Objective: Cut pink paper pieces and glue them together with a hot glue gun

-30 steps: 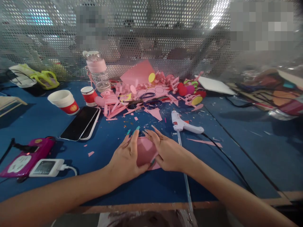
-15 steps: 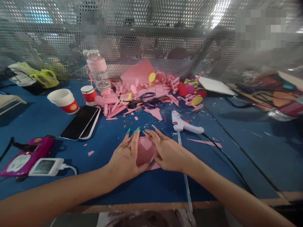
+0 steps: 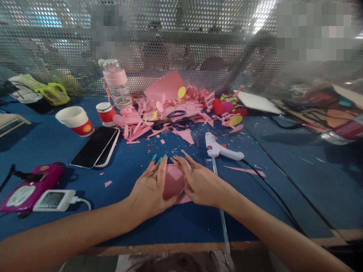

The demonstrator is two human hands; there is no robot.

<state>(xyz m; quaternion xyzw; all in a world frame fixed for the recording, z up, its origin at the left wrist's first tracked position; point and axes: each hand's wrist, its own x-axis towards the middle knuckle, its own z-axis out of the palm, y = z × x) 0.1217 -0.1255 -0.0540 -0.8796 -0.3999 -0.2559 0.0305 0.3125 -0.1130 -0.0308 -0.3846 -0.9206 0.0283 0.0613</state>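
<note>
Between my hands, low over the blue tabletop, is a folded or layered pink craft sheet (image 3: 172, 183). My left hand (image 3: 150, 187) grips its left side, thumb along the near edge and fingers over the far edge. On the right side, my right hand (image 3: 200, 183) holds it with bent fingers, and its fingertips press near the top edge. Parts of the sheet are hidden under both hands. Just beyond my right hand lies a white glue gun (image 3: 225, 152). A long clear glue stick (image 3: 224, 223) runs from it beneath my right wrist toward the front edge.
Pink scraps (image 3: 136, 124) and scissors (image 3: 183, 121) lie in a heap at the back. Left of them are a water bottle (image 3: 117, 85), paper cups (image 3: 74, 119), phones (image 3: 93, 147) and a purple power bank (image 3: 34, 189). A black cord (image 3: 275, 196) crosses the right side.
</note>
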